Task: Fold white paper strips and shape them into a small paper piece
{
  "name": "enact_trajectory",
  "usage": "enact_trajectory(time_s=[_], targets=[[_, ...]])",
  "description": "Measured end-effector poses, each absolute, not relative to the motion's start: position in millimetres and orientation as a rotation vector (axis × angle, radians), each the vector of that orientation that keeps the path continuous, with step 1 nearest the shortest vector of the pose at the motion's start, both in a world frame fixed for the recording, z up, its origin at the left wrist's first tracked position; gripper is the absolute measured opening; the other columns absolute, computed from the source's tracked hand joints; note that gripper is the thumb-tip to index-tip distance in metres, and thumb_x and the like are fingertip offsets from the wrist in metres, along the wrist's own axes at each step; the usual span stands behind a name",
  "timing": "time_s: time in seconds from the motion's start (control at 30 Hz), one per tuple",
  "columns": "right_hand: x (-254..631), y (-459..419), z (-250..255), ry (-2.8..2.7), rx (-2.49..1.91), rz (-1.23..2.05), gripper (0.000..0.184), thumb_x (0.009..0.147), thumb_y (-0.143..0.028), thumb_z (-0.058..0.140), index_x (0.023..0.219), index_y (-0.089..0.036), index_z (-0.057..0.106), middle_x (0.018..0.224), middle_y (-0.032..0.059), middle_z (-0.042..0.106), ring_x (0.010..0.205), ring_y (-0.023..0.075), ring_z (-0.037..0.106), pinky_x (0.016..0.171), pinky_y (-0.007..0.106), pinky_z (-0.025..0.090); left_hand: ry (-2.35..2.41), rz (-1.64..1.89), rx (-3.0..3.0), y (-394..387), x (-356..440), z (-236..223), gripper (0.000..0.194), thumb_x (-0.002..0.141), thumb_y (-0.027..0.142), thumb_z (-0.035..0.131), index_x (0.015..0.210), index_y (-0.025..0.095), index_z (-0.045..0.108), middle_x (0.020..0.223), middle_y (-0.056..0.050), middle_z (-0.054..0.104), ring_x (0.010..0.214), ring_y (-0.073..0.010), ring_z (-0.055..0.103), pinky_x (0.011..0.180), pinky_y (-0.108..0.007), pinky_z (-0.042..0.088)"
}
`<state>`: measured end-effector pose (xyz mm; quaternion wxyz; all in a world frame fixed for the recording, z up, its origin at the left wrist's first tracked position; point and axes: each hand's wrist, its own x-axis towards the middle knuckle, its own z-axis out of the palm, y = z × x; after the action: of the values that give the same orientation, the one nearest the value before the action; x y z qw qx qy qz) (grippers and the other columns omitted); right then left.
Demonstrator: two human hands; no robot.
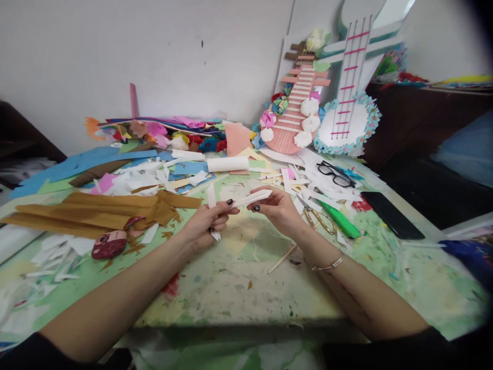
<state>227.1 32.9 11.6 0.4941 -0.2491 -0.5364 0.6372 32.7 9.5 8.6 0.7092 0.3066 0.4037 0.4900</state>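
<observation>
My left hand point(208, 222) is closed around a narrow white paper strip point(211, 198) that sticks up above the fist and pokes out below it. My right hand point(276, 209) pinches one end of a folded white paper piece point(252, 198), which points left toward the left fingertips. Both hands hover over the stained green table point(231, 277) near its middle. A silver bracelet point(328, 266) circles my right wrist.
Brown paper sheets point(96, 210) and coloured scraps lie at the left. A white paper roll point(228, 164) sits behind the hands. Scissors point(319, 218), a green cutter point(341, 220), glasses point(336, 174) and a black phone point(392, 215) lie to the right. Paper guitars point(300, 113) lean on the wall.
</observation>
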Motion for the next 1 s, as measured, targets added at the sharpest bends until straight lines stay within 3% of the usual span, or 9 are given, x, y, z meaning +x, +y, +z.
enact_trajectory(time_s=[0.2, 0.4, 0.5, 0.63, 0.7, 0.83, 0.9, 1.0], targets=[[218.0, 29.3, 2.9, -1.342, -0.567, 1.547, 0.023, 0.063, -0.023, 0.081, 0.084, -0.021, 0.072, 0.085, 0.0020, 0.072, 0.081, 0.0151, 0.066, 0.080, 0.031, 0.051, 0.874, 1.027, 0.619, 1.2, 42.9, 9.3, 0.022, 0.064, 0.019, 0.080, 0.073, 0.009, 0.062, 0.066, -0.005, 0.066, 0.038, 0.0031, 0.019, 0.034, -0.011, 0.013], [221.2, 30.6, 4.5, -1.325, -0.631, 1.504, 0.019, 0.064, -0.026, 0.081, 0.079, -0.019, 0.071, 0.072, -0.0001, 0.067, 0.065, 0.0107, 0.059, 0.067, 0.027, 0.048, 0.848, 0.920, 0.650, -0.5, 43.0, 11.4, 0.027, 0.067, 0.021, 0.081, 0.086, 0.008, 0.067, 0.073, -0.009, 0.068, 0.038, 0.0034, 0.021, 0.034, -0.011, 0.013], [223.4, 28.8, 11.1, -1.270, -0.661, 1.491, 0.026, 0.062, -0.024, 0.081, 0.084, -0.019, 0.067, 0.071, -0.0019, 0.067, 0.064, 0.0099, 0.059, 0.066, 0.025, 0.047, 0.821, 0.898, 0.668, 0.4, 42.1, 12.8, 0.031, 0.073, 0.031, 0.076, 0.092, 0.009, 0.067, 0.067, -0.005, 0.063, 0.036, 0.0029, 0.021, 0.033, -0.012, 0.012], [217.7, 17.8, 17.9, -1.273, -0.666, 1.611, 0.047, 0.058, -0.022, 0.083, 0.096, -0.023, 0.057, 0.073, -0.0026, 0.069, 0.073, 0.0161, 0.066, 0.076, 0.033, 0.051, 0.765, 0.868, 0.654, -0.8, 45.7, 14.4, 0.045, 0.086, 0.053, 0.055, 0.101, 0.011, 0.065, 0.057, 0.003, 0.048, 0.034, -0.0002, 0.024, 0.033, -0.013, 0.018], [211.3, 10.7, 16.7, -1.314, -0.712, 1.641, 0.048, 0.055, -0.023, 0.084, 0.095, -0.021, 0.057, 0.072, -0.0022, 0.069, 0.072, 0.0170, 0.066, 0.076, 0.035, 0.051, 0.782, 0.889, 0.686, -3.3, 50.3, 12.8, 0.050, 0.087, 0.059, 0.048, 0.098, 0.012, 0.064, 0.057, 0.003, 0.047, 0.035, -0.0016, 0.027, 0.034, -0.014, 0.023], [200.7, 2.1, 9.8, -1.379, -0.857, 1.535, 0.029, 0.055, -0.024, 0.081, 0.076, -0.016, 0.063, 0.069, 0.0007, 0.067, 0.066, 0.0156, 0.062, 0.069, 0.030, 0.049, 0.837, 0.959, 0.875, -9.7, 59.7, 4.3, 0.064, 0.076, 0.075, 0.049, 0.092, 0.014, 0.063, 0.057, 0.002, 0.047, 0.046, -0.0078, 0.043, 0.042, -0.017, 0.034], [199.1, 1.5, 7.5, -1.397, -0.880, 1.502, 0.022, 0.055, -0.023, 0.079, 0.069, -0.016, 0.064, 0.068, 0.0013, 0.066, 0.066, 0.0154, 0.061, 0.067, 0.029, 0.048, 0.850, 0.956, 1.008, -11.6, 61.3, 0.3, 0.072, 0.069, 0.080, 0.051, 0.093, 0.014, 0.062, 0.056, 0.003, 0.045, 0.048, -0.0087, 0.042, 0.042, -0.018, 0.032], [199.9, 2.9, 5.3, -1.464, -0.909, 1.374, 0.014, 0.058, -0.018, 0.072, 0.068, -0.016, 0.064, 0.068, -0.0002, 0.064, 0.063, 0.0133, 0.056, 0.063, 0.027, 0.045, 0.848, 0.911, 1.184, -12.3, 59.6, -1.1, 0.070, 0.070, 0.076, 0.056, 0.103, 0.014, 0.059, 0.061, 0.004, 0.045, 0.047, -0.0068, 0.036, 0.042, -0.018, 0.027]])
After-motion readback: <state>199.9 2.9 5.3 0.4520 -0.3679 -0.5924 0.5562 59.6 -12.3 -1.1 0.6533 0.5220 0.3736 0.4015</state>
